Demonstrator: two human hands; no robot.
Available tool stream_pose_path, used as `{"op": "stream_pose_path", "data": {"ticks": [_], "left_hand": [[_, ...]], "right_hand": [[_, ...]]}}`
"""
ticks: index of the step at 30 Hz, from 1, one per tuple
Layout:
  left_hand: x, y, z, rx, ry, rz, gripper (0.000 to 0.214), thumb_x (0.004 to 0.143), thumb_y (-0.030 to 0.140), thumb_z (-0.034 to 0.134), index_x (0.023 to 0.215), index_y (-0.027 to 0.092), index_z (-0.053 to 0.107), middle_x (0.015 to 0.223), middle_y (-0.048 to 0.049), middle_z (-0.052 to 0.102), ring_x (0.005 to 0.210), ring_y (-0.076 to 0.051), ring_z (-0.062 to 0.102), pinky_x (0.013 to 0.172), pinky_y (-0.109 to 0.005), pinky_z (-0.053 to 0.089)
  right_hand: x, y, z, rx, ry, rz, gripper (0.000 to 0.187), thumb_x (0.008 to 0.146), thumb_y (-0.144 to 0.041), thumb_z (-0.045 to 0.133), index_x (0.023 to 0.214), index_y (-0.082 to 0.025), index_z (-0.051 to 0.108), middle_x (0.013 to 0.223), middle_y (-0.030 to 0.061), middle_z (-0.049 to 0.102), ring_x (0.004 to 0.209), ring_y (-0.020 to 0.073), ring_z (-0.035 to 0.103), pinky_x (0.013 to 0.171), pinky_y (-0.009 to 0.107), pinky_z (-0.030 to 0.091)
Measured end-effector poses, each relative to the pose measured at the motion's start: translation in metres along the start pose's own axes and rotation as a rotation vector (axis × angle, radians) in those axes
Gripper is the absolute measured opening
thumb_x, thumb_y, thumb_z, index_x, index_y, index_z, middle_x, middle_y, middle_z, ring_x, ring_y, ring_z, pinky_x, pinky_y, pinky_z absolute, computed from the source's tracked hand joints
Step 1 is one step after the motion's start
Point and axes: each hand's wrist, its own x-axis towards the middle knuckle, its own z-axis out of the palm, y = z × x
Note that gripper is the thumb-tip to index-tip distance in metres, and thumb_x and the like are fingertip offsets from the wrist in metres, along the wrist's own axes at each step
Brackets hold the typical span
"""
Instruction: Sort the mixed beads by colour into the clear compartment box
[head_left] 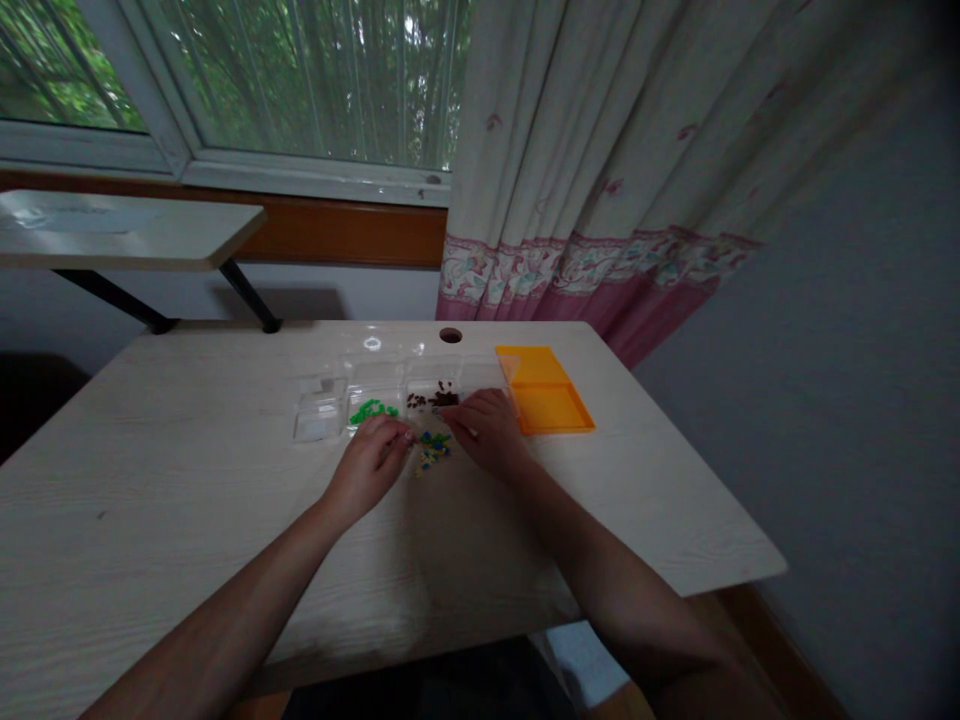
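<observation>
My left hand (372,464) is closed in a pinch just left of a small pile of mixed blue, green and yellow pieces (433,450) on the table. Whatever its fingertips hold is too small to name. On the pile's other side my right hand (489,430) has thumb and fingers pressed together, and I cannot make out what lies between them. Behind the left hand, bright green pieces (370,409) fill part of a clear plastic box. Dark brown pieces (444,398) lie in the neighbouring clear box, close to my right fingertips.
An open orange case (551,407) lies right of my right hand. Clear boxes (318,418) stand at the left end of the row. A raised shelf (127,230) sits at the back left, and a cable hole (451,336) is near the table's back edge.
</observation>
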Motion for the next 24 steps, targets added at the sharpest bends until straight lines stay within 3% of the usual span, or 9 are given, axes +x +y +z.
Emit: {"op": "stream_pose_path", "data": {"ticks": [4,11,15,24], "left_hand": [[0.0,-0.001,0.0,0.014,0.011,0.0,0.025,0.099,0.03,0.045,0.089,0.018,0.065,0.087,-0.0066,0.061,0.088,-0.02,0.055,0.081,-0.036,0.045],[0.0,-0.002,0.0,0.029,0.005,0.023,0.024,0.099,0.029,0.045,0.089,0.019,0.064,0.088,-0.0065,0.061,0.089,-0.02,0.056,0.081,-0.035,0.045],[0.0,-0.004,0.001,0.035,0.019,0.047,0.022,0.099,0.028,0.047,0.088,0.018,0.064,0.086,-0.0061,0.061,0.087,-0.02,0.056,0.08,-0.034,0.045],[0.0,-0.005,0.0,0.051,-0.008,0.04,0.023,0.098,0.027,0.048,0.091,0.017,0.068,0.086,-0.0066,0.062,0.087,-0.02,0.056,0.079,-0.034,0.044]], "right_hand": [[0.002,0.019,-0.007,-0.105,0.035,0.166,0.025,0.097,-0.034,0.054,0.096,-0.023,0.077,0.08,0.0044,0.072,0.082,0.0191,0.058,0.082,0.034,0.035],[0.002,0.034,-0.012,-0.247,-0.058,0.369,0.022,0.094,-0.033,0.056,0.09,-0.023,0.076,0.081,0.0041,0.071,0.081,0.0203,0.055,0.075,0.034,0.028],[0.001,0.031,-0.01,-0.346,-0.123,0.42,0.024,0.092,-0.032,0.057,0.079,-0.02,0.074,0.082,0.006,0.07,0.083,0.0214,0.053,0.074,0.034,0.026],[0.002,0.032,-0.008,-0.305,-0.067,0.481,0.027,0.095,-0.031,0.052,0.083,-0.021,0.073,0.083,0.0049,0.07,0.082,0.0198,0.054,0.075,0.033,0.027]]}}
